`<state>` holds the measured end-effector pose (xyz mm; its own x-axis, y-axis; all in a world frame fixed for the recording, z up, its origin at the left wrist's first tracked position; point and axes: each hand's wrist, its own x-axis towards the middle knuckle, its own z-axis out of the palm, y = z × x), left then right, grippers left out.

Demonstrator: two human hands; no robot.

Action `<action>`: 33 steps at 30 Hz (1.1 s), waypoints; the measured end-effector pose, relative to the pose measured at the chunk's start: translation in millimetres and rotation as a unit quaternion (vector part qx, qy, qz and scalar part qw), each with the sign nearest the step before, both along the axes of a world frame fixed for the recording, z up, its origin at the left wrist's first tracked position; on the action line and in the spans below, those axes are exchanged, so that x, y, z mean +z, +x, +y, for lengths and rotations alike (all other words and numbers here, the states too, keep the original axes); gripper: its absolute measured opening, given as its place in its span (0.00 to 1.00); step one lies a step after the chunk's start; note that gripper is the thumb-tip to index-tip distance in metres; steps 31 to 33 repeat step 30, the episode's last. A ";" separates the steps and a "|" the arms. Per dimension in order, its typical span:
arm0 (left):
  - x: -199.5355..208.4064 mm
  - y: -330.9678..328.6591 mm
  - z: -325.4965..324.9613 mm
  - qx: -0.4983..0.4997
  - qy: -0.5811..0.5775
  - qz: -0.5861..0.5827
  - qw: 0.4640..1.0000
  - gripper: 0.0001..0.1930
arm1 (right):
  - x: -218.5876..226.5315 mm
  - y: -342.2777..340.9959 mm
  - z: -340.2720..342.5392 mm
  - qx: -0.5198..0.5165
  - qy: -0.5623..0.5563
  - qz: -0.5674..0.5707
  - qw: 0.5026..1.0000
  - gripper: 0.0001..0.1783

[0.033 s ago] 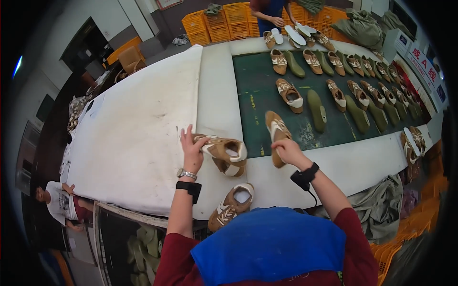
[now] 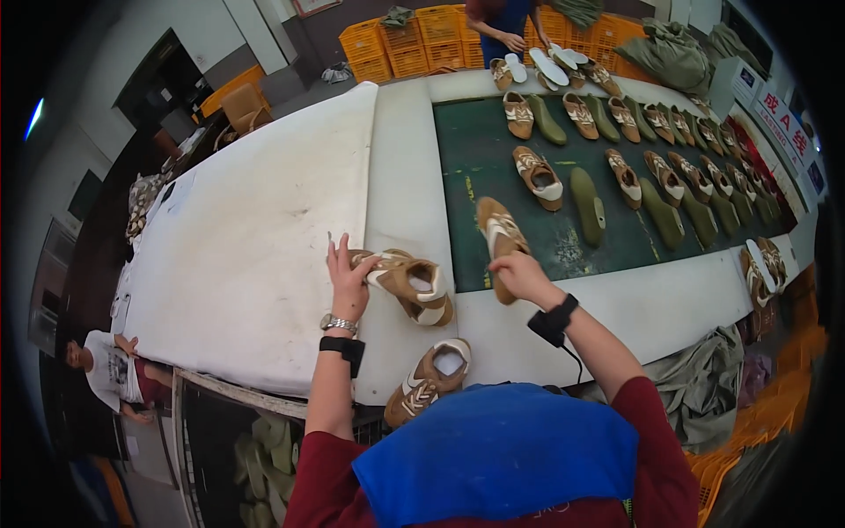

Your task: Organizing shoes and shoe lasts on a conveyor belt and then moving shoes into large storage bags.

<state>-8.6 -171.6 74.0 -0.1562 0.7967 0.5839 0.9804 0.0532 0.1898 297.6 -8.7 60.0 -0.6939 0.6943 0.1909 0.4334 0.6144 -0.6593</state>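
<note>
My left hand (image 2: 349, 280) is at the front end of a brown and white sneaker (image 2: 412, 282) lying on the white tabletop. Its fingers point away from me, spread apart, and its thumb lies across the toe area. In my right hand (image 2: 525, 280) is another brown sneaker (image 2: 502, 231), gripped near one end and tilted with its other end pointing away from me, above the edge of the green surface. Closer to my body, a third sneaker (image 2: 429, 383) rests on the white surface, its light inside showing.
Rows of brown sneakers (image 2: 537, 178) and green shoe lasts (image 2: 587, 207) stand on a green belt (image 2: 493, 238). Across it, another person's hands (image 2: 512, 41) are near white insoles. Orange crates (image 2: 437, 40) line the back. A seated person (image 2: 110, 374) is at the left.
The sneaker in my right hand has moved slightly left and away from me. My left hand and the sneaker beside it have shifted a little to the left.
</note>
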 end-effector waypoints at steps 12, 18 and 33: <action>-72.1 -8.1 -42.2 0.182 -0.168 -0.581 0.775 0.29 | -49.1 -132.6 -25.3 0.082 0.052 -0.312 0.945 0.18; -104.2 7.6 -20.9 0.181 -0.173 -0.323 0.913 0.36 | -40.7 -54.3 2.1 -0.019 0.020 -0.237 0.971 0.14; -70.8 192.1 82.2 -0.229 -0.231 -0.247 0.913 0.36 | -14.5 212.3 -66.9 -0.293 -0.020 -0.199 0.935 0.14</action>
